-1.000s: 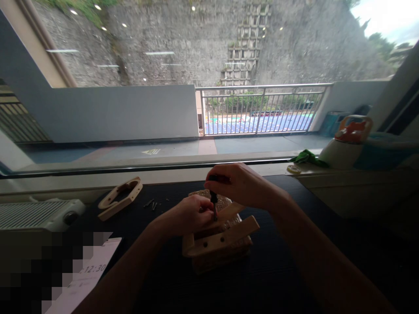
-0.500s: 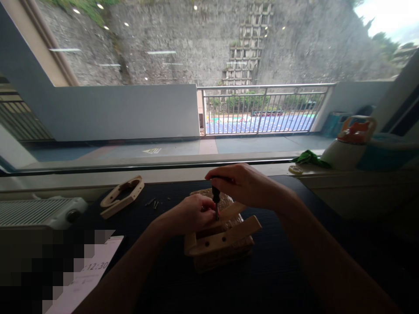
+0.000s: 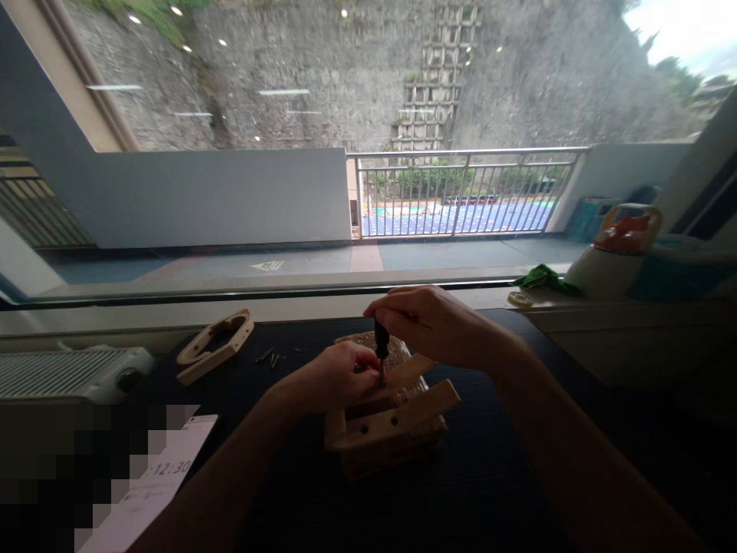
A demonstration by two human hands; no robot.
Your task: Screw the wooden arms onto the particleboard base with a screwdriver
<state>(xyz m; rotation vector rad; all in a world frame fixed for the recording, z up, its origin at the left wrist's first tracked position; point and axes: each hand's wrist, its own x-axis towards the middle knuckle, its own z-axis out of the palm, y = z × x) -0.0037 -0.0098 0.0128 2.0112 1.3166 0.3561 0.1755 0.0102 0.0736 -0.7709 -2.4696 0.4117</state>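
Note:
My right hand (image 3: pixel 429 322) is wrapped over the top of a black-handled screwdriver (image 3: pixel 381 338), which stands upright with its tip down on a pale wooden frame (image 3: pixel 418 407). Close to that tip, the thumb and fingers of my left hand (image 3: pixel 339 372) are pinched together over the near-left part of the wood. What they grip is hidden. Two dark holes show in the frame's front bar. Beneath the frame lies a block wrapped in clear, shiny plastic (image 3: pixel 397 453), brownish in colour.
On the dark table (image 3: pixel 484 491), a second wooden frame (image 3: pixel 216 346) lies at the left beside several screws (image 3: pixel 274 359). A phone (image 3: pixel 166 476) is at the lower left. The window sill bears a green cloth (image 3: pixel 544 280), a tape roll (image 3: pixel 520 299) and a white container (image 3: pixel 604 269).
The fingers of my right hand have shifted slightly on the screwdriver handle, leaving more of it showing, more upright. My left hand and the wooden frame look unmoved.

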